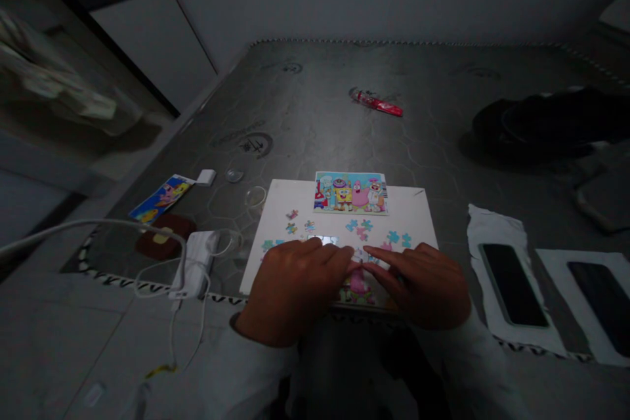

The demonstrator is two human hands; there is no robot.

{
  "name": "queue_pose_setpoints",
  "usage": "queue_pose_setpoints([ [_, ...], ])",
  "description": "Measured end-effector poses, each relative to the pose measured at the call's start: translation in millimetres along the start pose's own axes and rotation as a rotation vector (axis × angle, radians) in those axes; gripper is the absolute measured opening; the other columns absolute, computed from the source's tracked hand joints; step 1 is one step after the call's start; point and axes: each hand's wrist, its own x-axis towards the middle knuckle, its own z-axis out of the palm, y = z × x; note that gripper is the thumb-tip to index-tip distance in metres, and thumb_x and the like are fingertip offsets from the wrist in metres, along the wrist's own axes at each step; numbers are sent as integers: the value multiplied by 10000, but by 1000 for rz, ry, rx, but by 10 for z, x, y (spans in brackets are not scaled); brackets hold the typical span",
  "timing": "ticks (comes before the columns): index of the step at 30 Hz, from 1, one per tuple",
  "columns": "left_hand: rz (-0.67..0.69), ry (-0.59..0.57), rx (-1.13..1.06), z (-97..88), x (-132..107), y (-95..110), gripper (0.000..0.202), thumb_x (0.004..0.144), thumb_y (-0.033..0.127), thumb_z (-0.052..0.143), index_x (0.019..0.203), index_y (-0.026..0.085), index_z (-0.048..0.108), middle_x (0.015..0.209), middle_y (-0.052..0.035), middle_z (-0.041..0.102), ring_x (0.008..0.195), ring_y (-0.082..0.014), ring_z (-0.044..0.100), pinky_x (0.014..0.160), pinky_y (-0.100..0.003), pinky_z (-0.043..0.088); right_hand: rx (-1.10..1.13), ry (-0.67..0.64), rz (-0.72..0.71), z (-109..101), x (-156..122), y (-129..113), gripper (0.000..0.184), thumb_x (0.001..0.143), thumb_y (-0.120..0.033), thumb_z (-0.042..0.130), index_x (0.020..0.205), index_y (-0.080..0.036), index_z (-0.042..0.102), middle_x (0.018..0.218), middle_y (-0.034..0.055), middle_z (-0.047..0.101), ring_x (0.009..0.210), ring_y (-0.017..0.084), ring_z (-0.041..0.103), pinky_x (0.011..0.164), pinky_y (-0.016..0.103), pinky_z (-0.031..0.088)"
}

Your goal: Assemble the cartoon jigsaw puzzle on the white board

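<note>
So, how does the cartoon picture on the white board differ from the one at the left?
The board picture has a pale blue background; the left picture, a deeper blue. In this view, the board picture lies nearly level; the left picture lies slanted. Both show cartoon characters.

White board [288,193] beneath the fingers [339,260]; pink and blue puzzle pieces [361,234] just beyond; farther, a multicoloured cartoon card [351,193].

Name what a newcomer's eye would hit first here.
Probably the bright rectangular cartoon card, lying across the far edge of the white rectangular board. Next, small pink and blue jigsaw pieces scattered on the board nearer the camera, then the long red object lying beyond the board.
</note>
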Motion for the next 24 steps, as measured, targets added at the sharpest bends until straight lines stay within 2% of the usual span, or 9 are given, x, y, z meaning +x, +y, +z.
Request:
queue_pose_setpoints([
  [2, -12, 0, 4, -8, 4, -6, 250, 982, 385, 541, 864, 213, 678, 670, 32, 660, 584, -182, 628, 494, -329, 366, -11, -2, 0, -6, 5, -2, 214, 969, -311, 605, 971, -158, 756, 618, -48, 664, 528, 76, 576, 565, 275, 381],
  [4, -27, -11, 9, -21, 4, -13, 224, 963, 405, 571, 963, 212, 684, 740, 32, 693, 624, -180, 654, 498, -326, 374, -22, -1, 1, -14, 14, -6, 233, 980, -328, 586, 958, -173, 758, 612, -50, 660, 527, 73, 573, 564, 275, 376],
  [7, -6, -39, 5, -43, -7, -21, 165, 930, 322, 635, 1064, 230, 669, 819, 49, 715, 639, -171, 660, 497, -319, 374, -32, 0, 2, -23, 19, -9, 237, 984, -344, 580, 949, -194, 760, 600, -55, 657, 523, 62, 563, 552, 270, 365],
  [11, 25, -42, -19, -57, -18, -23, 92, 900, 221, 656, 990, 238, 668, 795, 68, 705, 625, -165, 647, 496, -317, 370, -33, -36, 14, -16, -11, 7, 205, 966, -347, 611, 981, -208, 760, 636, -58, 684, 547, 61, 580, 574, 265, 383],
  [21, 26, -23, -49, -23, -9, -28, 90, 903, 302, 674, 932, 217, 662, 746, 58, 680, 618, -159, 620, 517, -316, 361, -33, -19, -3, 20, -25, 21, 213, 978, -316, 590, 1015, -193, 760, 654, -30, 704, 550, 79, 597, 577, 271, 360],
  [24, 21, -1, -45, -30, -9, -18, 167, 946, 345, 616, 855, 210, 651, 698, 48, 651, 596, -154, 591, 515, -317, 330, -2, -11, -14, 19, -18, 20, 177, 968, -274, 604, 989, -188, 758, 713, -31, 732, 567, 73, 618, 583, 265, 366],
])
